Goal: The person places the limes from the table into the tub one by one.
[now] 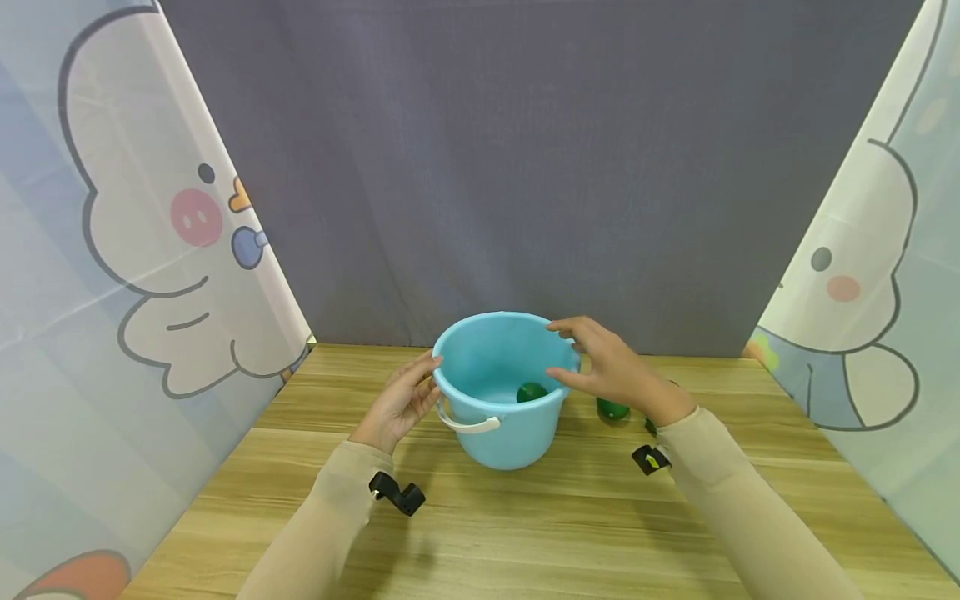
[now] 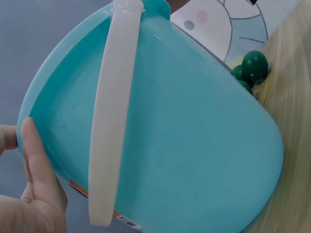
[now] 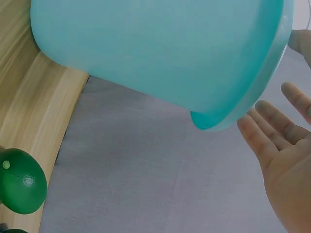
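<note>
A light-blue bucket (image 1: 506,437) with a white handle (image 1: 468,426) stands on the wooden table. At its left side my left hand (image 1: 397,404) pinches the rim; in the left wrist view the rim passes between the digits. My right hand (image 1: 611,367) is spread at the opposite side, thumb and fingers over or beside the rim. Its fingers look fairly straight in the right wrist view, close to the rim; whether they touch it I cannot tell. Inside the bucket lies a smooth green rounded thing (image 1: 532,392).
More green egg-shaped things (image 1: 612,409) lie on the table (image 1: 510,533) right of the bucket, partly hidden by the right arm. One (image 3: 22,180) shows a pale spot. A grey cloth (image 1: 487,167) hangs behind, with cartoon-printed curtains (image 1: 150,250) at the sides.
</note>
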A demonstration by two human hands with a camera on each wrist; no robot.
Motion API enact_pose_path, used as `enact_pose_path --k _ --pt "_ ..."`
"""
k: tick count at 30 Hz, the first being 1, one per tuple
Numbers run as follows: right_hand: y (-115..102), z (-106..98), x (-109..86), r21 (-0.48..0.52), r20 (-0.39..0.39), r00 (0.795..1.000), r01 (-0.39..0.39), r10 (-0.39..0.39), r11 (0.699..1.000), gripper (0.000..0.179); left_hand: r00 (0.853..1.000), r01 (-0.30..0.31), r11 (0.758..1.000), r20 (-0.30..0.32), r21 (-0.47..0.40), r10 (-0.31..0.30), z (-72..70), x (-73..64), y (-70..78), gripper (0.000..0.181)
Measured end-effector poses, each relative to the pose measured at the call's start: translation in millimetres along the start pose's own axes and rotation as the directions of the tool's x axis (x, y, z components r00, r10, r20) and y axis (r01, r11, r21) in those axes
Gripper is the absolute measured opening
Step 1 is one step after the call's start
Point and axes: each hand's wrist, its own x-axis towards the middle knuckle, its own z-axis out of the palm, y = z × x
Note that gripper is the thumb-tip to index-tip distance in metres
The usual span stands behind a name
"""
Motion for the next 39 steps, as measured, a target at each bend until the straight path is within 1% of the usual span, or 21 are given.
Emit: enact_pose_path --k 5,8,12,15,22,30,39 --pt "1 -3 -2.3 -0.02 -0.013 1.0 0.0 -0.001 1.0 0.06 1.0 0.002 1.0 0.0 0.0 -0.002 0.4 0.0 0.6 0.053" --pt "2 -5 -4.4 -0.048 -0.022 1.0 0.003 -0.004 0.999 0.06 1.0 0.003 1.0 -0.01 -0.012 -0.003 1.1 -0.6 1.0 0.052" --pt "4 -7 -6.6 -0.074 -0.033 0.999 0.02 -0.022 0.997 0.058 1.0 0.001 1.0 -0.014 -0.015 -0.001 1.4 -1.0 1.2 0.053" --pt "4 -9 -8.3 -0.07 -0.033 0.999 0.023 -0.025 0.997 0.057 1.0 0.001 1.0 -0.01 -0.013 -0.001 1.4 -1.5 1.4 0.054" --pt "5 -13 -14.3 -0.071 -0.023 1.0 -0.012 0.01 0.997 0.056 1.0 0.002 1.0 0.005 -0.005 -0.002 1.3 -2.2 1.9 0.055" --pt "9 -15 -22.5 -0.077 -0.037 0.999 -0.018 0.015 0.997 0.053 1.0 -0.004 1.0 0.014 0.0 0.004 1.3 -2.7 1.5 0.053" --pt "12 -17 -28.7 -0.089 -0.04 0.999 -0.031 0.028 0.996 0.053 1.0 0.002 1.0 0.011 -0.001 -0.002 1.8 -1.6 0.9 0.053"
